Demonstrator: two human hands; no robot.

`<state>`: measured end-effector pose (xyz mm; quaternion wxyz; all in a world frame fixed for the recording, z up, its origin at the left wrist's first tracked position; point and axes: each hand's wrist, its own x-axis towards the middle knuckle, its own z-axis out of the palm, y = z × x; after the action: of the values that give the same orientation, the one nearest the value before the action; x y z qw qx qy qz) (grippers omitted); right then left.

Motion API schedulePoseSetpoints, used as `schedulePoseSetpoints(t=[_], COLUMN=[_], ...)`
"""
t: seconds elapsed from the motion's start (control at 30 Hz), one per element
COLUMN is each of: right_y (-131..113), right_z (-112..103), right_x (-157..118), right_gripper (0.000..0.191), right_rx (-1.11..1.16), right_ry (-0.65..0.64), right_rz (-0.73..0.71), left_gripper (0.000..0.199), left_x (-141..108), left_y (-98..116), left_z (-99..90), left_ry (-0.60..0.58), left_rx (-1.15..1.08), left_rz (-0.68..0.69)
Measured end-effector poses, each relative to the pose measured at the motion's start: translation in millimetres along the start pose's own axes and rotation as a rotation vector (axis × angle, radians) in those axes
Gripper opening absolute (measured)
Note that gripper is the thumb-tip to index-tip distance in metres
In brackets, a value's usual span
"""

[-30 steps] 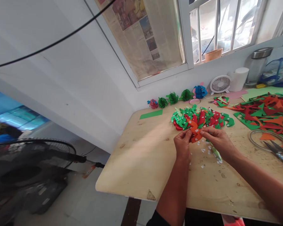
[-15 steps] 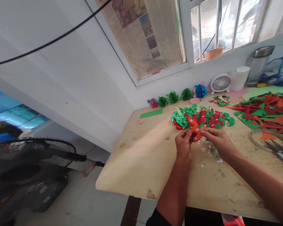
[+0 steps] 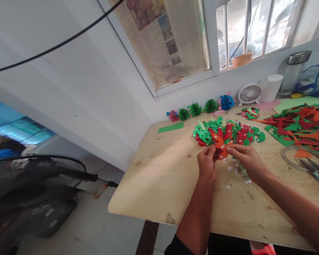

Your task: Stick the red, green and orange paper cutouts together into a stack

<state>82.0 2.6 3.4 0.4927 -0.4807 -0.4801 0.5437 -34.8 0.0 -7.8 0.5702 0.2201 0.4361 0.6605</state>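
Between my hands is an orange paper piece (image 3: 220, 142) with small white squares on it. My left hand (image 3: 207, 162) pinches its left edge, thumb and fingers together. On the right side, the fingertips of my right hand (image 3: 245, 156) close on the same piece. Just behind lies a pile of green and red cut paper shapes (image 3: 215, 126), many with white squares. Small white bits (image 3: 229, 169) are scattered on the wooden table (image 3: 154, 177) beneath and beside my right hand.
Folded paper figures (image 3: 195, 109) line the wall. A small white fan (image 3: 250, 94), a white cup (image 3: 272, 88) and a glass bottle (image 3: 294, 76) stand at the back right. Paper scraps (image 3: 303, 124), a ring (image 3: 286, 159) and scissors (image 3: 317, 170) lie at right. A green strip (image 3: 170, 128) lies at left.
The orange piece is tilted slightly differently between my fingers. Both hands keep nearly the same place and grip, and the camera view has shifted a little.
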Motion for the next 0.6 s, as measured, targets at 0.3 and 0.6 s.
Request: schedulePoseSetpoints(t=[0.3,0.6], right_y=[1.2,1.5], right_z=[-0.3,-0.2], right_x=[0.7,1.3], right_gripper=[0.021,0.022], right_rx=[-0.012,-0.036], right_ry=[0.015,0.020], right_rz=[-0.009,-0.023], left_gripper=[0.029,0.030], left_x=[-2.2,-0.6], left_y=[1.5,-0.4], left_z=[1.2,0.1], left_ry=[-0.043,-0.046], left_rx=[-0.034,-0.008], left_rz=[-0.013,0.004])
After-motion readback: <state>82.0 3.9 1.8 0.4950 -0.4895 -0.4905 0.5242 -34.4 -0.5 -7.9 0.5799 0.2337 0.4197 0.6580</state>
